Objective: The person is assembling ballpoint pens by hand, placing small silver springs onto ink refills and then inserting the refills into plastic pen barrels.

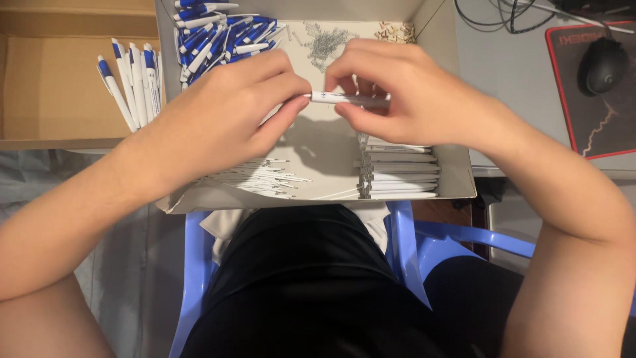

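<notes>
Both hands work above the shallow white tray (457,179), which serves as the reference point. The left hand (225,113) is closed in a pinch, thumb and forefinger gripping the tip end of a white pen barrel (344,99). The right hand (397,93) is curled around the opposite end of the same barrel, fingers bent over it. The barrel lies roughly horizontal above the tray's centre. At the tray's far left corner sits a heap of blue-and-white pens (218,33). Small metal springs (324,40) lie at its far middle. White barrels (404,169) are stacked along its near right edge. Outside the tray's left wall, a cardboard box (46,86) holds more pens (132,79).
</notes>
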